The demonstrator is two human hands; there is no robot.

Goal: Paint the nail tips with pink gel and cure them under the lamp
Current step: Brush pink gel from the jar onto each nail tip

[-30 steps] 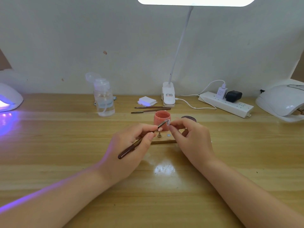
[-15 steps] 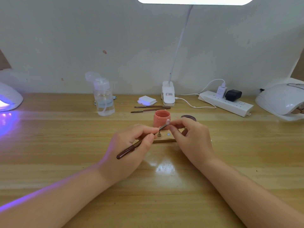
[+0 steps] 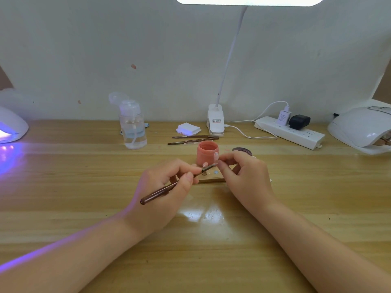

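The left hand (image 3: 163, 185) pinches a slim dark-brown gel brush (image 3: 169, 187), its tip touching a small pale nail tip (image 3: 216, 155) pinched by the right hand (image 3: 245, 176), just before the open pink gel jar (image 3: 207, 153) on the wooden table (image 3: 84, 187).

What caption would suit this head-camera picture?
Left hand brushes pink gel onto a nail tip pinched by the right hand, beside the open gel jar.

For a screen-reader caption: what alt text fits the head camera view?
The left hand holds a brush to a nail tip pinched in the right hand, before an open pink gel jar on a wooden table. Curing lamps sit far left and right.
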